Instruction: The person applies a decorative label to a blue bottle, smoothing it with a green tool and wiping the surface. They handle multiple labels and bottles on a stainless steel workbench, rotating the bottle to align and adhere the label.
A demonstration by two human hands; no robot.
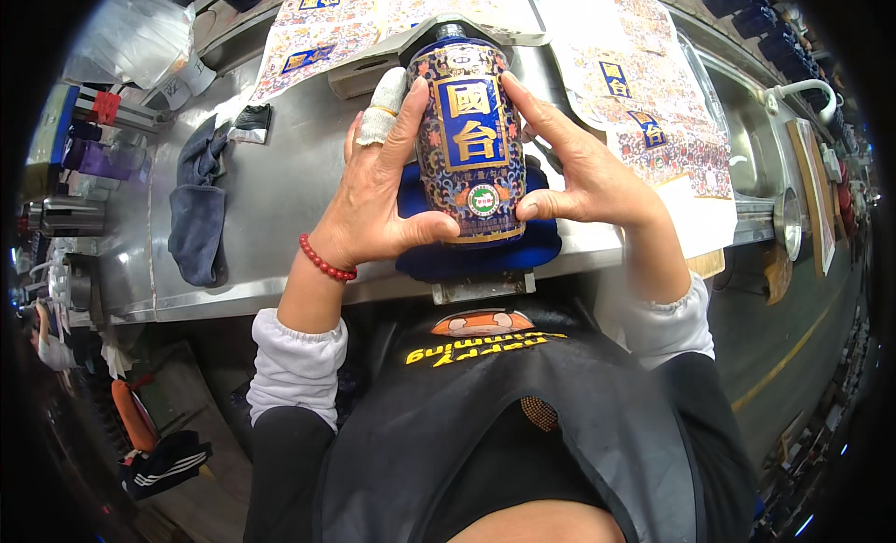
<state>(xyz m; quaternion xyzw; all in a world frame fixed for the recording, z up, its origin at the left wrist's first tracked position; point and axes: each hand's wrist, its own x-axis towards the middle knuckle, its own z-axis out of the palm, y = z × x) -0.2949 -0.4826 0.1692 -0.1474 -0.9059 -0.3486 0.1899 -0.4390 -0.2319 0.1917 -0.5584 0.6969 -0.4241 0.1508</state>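
A dark blue bottle (437, 190) with a dense floral pattern and a blue, gold-lettered panel lies or leans in front of me, its neck pointing away. My left hand (373, 193) presses its left side with thumb and index finger. A whitish finger cover sits on another finger of that hand, and red beads circle the wrist. On the bottle's right side, my right hand (588, 174) touches with index fingertip high up and thumb low down. Beneath the bottle is a blue cloth pad (539, 249) at the bench's front edge. The palm sides are hidden.
Patterned printed sheets (686, 137) spread over the right of the steel bench (271, 184), and more printed sheets (327, 30) lie at the back. A dark blue cloth (196, 230) and a small black packet (250, 123) lie left. Farther right are a sink (754, 137) and tap (821, 88).
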